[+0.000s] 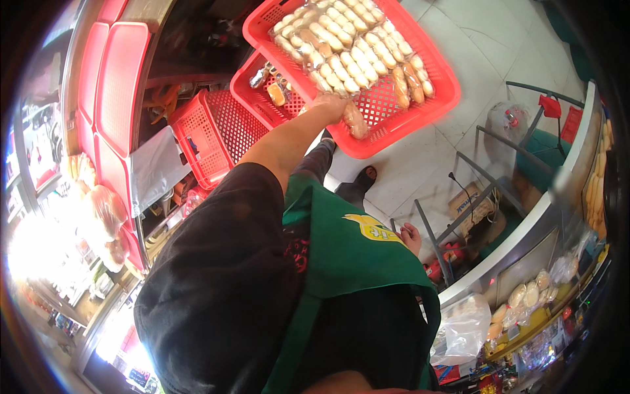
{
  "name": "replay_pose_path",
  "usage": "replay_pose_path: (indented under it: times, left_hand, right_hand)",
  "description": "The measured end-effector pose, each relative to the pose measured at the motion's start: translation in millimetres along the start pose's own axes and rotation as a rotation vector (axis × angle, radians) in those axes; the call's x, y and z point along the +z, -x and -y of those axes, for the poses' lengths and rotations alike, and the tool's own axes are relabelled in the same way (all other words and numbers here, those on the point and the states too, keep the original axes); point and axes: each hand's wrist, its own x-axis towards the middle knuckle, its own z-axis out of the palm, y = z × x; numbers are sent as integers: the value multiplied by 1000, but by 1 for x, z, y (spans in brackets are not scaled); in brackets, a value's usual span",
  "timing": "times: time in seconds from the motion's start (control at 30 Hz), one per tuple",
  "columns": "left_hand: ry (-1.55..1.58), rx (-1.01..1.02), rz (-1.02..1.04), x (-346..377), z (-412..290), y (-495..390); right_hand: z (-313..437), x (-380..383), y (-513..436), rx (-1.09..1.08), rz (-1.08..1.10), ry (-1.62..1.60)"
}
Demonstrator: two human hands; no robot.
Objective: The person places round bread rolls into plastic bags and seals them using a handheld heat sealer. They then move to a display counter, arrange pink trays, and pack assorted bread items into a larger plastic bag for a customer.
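Note:
A red plastic basket lies before me with many clear-wrapped packs of pale bread rolls and browner loaves at its right side. My left hand reaches over the near wall into the basket, at the edge of the packs. A wrapped brown loaf lies against this hand on the near side; the fingertips are hidden, so a grip on it cannot be made out. Down beside the green apron, my right hand hangs with fingers loosely bent and nothing visible in them.
Under the basket sits another red basket with a few packs, and a further red basket stands to its left. Red trays line the left shelf. Metal table legs and a cardboard box are at right.

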Motion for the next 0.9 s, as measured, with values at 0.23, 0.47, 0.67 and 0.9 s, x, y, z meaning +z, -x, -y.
replay_pose_path:
  times: [0.23, 0.47, 0.67, 0.9]
  left_hand:
    - [84, 58, -48, 15, 0, -6]
    - [-48, 256, -72, 55, -12, -11]
    - [-52, 378, 108, 51, -48, -9]
    - [-271, 408, -17, 26, -99, 13]
  right_hand:
    - [-46, -52, 43, -76, -380, -68]
    - [-139, -92, 117, 29, -1061, -529]
    - [-168, -148, 177, -90, -1621, -1235]
    - [-115, -171, 246, -690, -1424, -1480]
